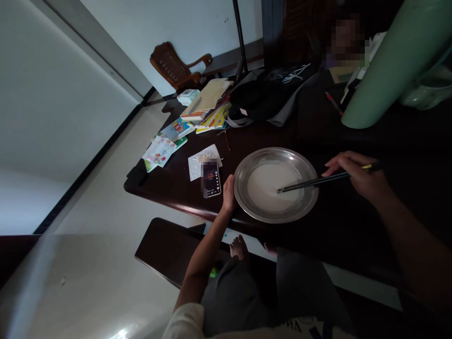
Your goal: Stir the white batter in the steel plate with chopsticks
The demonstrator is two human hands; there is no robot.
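A round metal plate (243, 175) holding a pale white liquid (271, 186) sits near the front edge of a dark wooden table (339, 221). My left hand (229, 194) rests against the plate's left rim, fingers curled on the rim. My right hand (356, 173) is closed on a pair of dark chopsticks (310, 182), whose tips dip into the white liquid near the plate's middle.
A phone (211, 180) lies on a white paper (197, 162) left of the plate. Booklets and papers (197, 115) are scattered at the table's far left. Dark cloth (268, 92), a red pen (332, 102) and a green cylinder (391, 61) lie behind. A bench (165, 249) stands below.
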